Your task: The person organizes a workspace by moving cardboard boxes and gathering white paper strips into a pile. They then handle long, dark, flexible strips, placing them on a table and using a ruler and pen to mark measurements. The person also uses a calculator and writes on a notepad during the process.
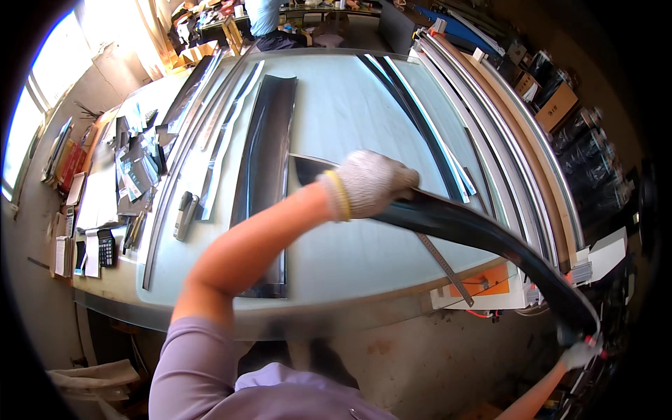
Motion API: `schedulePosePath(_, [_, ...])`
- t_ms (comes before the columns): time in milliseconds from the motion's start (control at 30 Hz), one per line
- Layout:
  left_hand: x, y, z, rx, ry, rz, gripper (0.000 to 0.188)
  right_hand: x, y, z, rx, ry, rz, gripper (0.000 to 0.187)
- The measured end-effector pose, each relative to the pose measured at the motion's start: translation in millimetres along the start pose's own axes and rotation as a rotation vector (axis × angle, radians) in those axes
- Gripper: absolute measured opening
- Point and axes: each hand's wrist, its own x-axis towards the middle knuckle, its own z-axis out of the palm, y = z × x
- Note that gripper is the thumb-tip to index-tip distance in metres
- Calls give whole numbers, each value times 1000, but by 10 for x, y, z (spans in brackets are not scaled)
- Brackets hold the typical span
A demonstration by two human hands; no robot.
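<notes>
My left hand point(371, 183), in a pale knit glove with a yellow cuff, is closed on a long, dark, glossy strip point(483, 229) above the table's middle. One end of the strip reaches left past this hand. The rest bends down over the table's right front corner to my right hand point(579, 355). That hand, also gloved, is closed around the strip's far right end; small red bits show beside its fingers, too small to name. A metal ruler point(446, 270) lies under the strip. Left of my left hand lies a wide dark sheet point(269, 133).
The glass-topped table point(329, 91) carries dark and white strips point(420, 119) and a grey-black cutter-like tool point(185, 215). Film scraps point(136, 164) and a calculator point(106, 247) lie at left. Long metal profiles point(504, 126) line the right edge. A person point(264, 19) is at the far side.
</notes>
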Motion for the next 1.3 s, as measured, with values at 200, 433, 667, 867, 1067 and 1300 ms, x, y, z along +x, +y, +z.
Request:
schedulePosePath(200, [-1317, -382, -888, -82, 174, -447, 15, 1077, -2991, 1489, 602, -138, 29, 38])
schedulePosePath(433, [-3207, -1120, -54, -731, 839, -999, 12, 67, -6520, 1240, 987, -309, 12, 42])
schedulePosePath(667, [-3310, -1439, 1362, -978, 944, -1384, 15, -3203, -6925, 203, 1424, -1415, 280, 24])
schedulePosePath(867, [-3485, -1899, 1496, -534, 805, -1352, 16, -3564, -6089, -130, 867, -1100, -176, 44])
schedulePosePath(1067, [-3253, -1843, 1347, -16, 597, -1512, 46, -3441, -4997, 501, 316, -905, -97, 53])
schedulePosePath(1300, [-3228, -1963, 1292, -300, 466, -1663, 62, -3553, -4706, 587, 325, -878, -40, 54])
